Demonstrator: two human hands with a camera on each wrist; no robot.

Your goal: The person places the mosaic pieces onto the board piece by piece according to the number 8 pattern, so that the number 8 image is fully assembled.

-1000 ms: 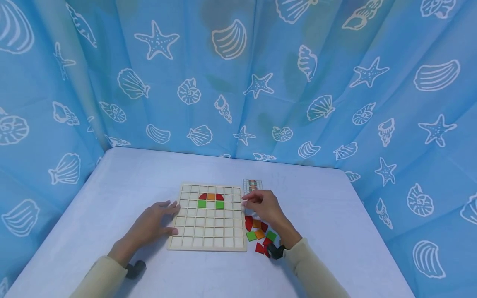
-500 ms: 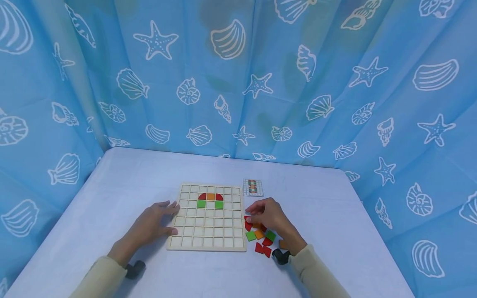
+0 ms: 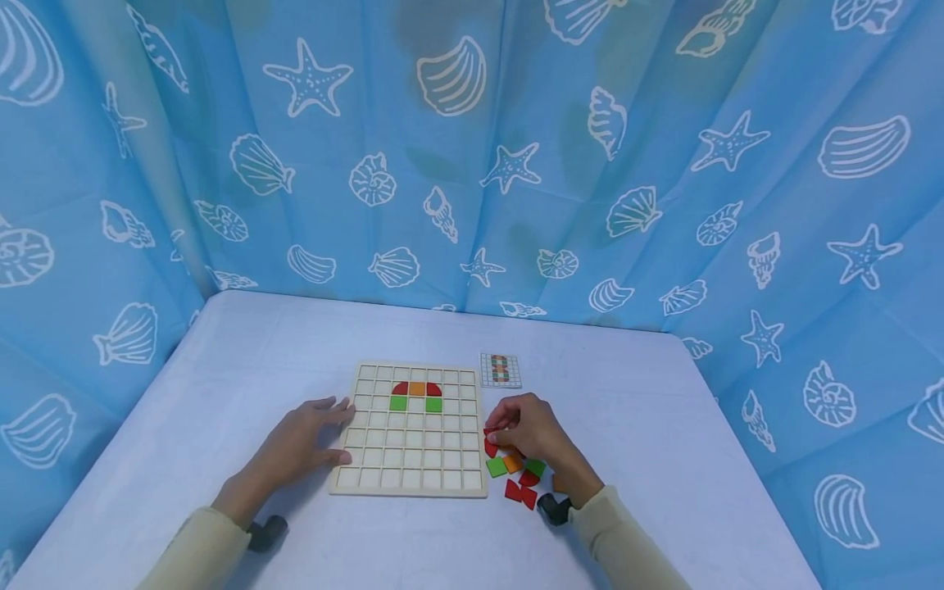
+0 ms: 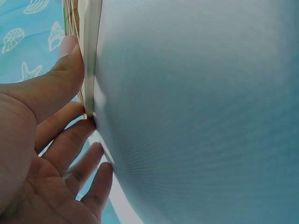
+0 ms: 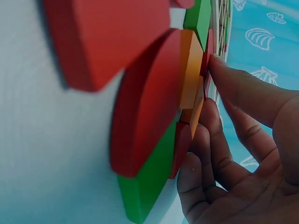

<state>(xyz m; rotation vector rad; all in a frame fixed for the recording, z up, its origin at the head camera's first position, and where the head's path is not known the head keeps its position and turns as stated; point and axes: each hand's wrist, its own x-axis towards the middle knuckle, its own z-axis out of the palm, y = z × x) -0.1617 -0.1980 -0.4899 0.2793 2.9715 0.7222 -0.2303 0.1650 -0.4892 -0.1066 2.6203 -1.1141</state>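
A wooden grid board [image 3: 410, 480] lies on the table, bearing two red quarter-round tiles, an orange square tile [image 3: 417, 388] and two green square tiles. My left hand [image 3: 298, 442] rests at its left edge; in the left wrist view the thumb [image 4: 70, 70] lies against the board's rim, the other fingers loosely spread. Just past the board's right edge, my right hand [image 3: 533, 426] pinches a red tile [image 3: 491, 449] at the top of a loose pile. In the right wrist view the thumb meets this red tile [image 5: 208, 53], and the index fingertip is partly hidden behind the pile.
Loose red, green [image 3: 496, 467] and orange [image 3: 513, 464] tiles lie under and before my right hand. A small pattern card [image 3: 501, 371] lies beyond it, beside the board's far right corner. A blue shell-print curtain [image 3: 457, 205] surrounds the table.
My right hand has come down from beside the pattern card to the loose tiles, uncovering the card, and its fingers have closed at a red tile. The left hand stays at the board's edge.
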